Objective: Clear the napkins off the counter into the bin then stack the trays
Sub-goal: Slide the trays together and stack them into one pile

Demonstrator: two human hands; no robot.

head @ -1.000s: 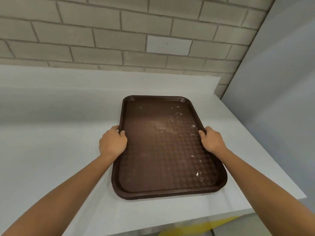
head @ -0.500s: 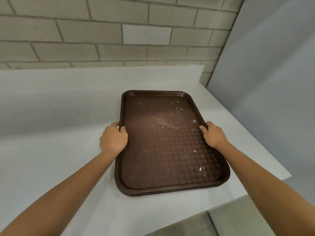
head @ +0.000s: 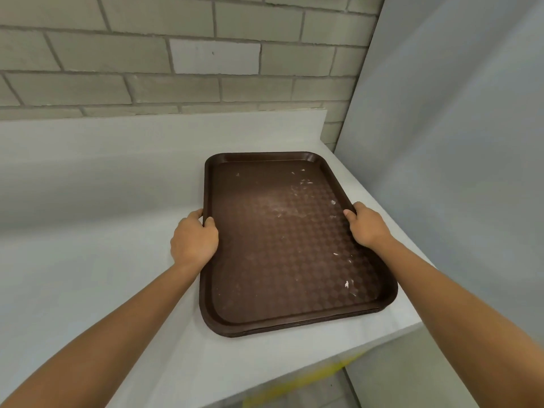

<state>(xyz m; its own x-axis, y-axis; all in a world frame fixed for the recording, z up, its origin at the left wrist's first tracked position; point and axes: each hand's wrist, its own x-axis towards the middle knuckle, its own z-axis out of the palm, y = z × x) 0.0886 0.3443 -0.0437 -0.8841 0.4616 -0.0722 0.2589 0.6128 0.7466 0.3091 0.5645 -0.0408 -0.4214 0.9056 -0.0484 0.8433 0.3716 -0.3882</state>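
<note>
A stack of brown plastic trays lies flat on the white counter, near its right end. The top tray carries small white crumbs and a pale smear. My left hand grips the stack's left rim, thumb inside the rim and fingers curled over the outer edge. My right hand grips the right rim the same way. No napkins and no bin are in view.
A grey brick wall rises behind the counter's white backsplash. A pale grey panel stands close along the counter's right end. A yellow object shows under the counter's front edge.
Both hands keep their grip on the tray rims. The view has shifted slightly; the tray stack sits at about the same spot on the counter, turned a little.
</note>
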